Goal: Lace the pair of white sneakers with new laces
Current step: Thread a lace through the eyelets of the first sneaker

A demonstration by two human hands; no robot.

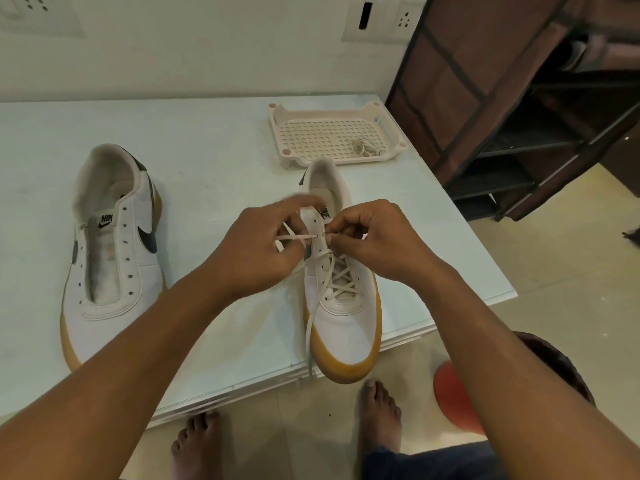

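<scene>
While the half-laced sneaker (pixel 346 327) sits at the table (pixel 207 150) edge, left hand (pixel 256 251) pinches the lace (pixel 294 238), right hand (pixel 374 244) pinches the sneaker's eyelet flap; next up is probably poking the tip through.

Soft, even indoor light is falling across the pale surface (pixel 207 150), casting only faint shadows. Over its middle the fingers (pixel 301 203) of the left hand (pixel 256 251) are smearing with motion blur, and right of it the dark rack (pixel 512 98) is bowing from wide-angle distortion.
</scene>
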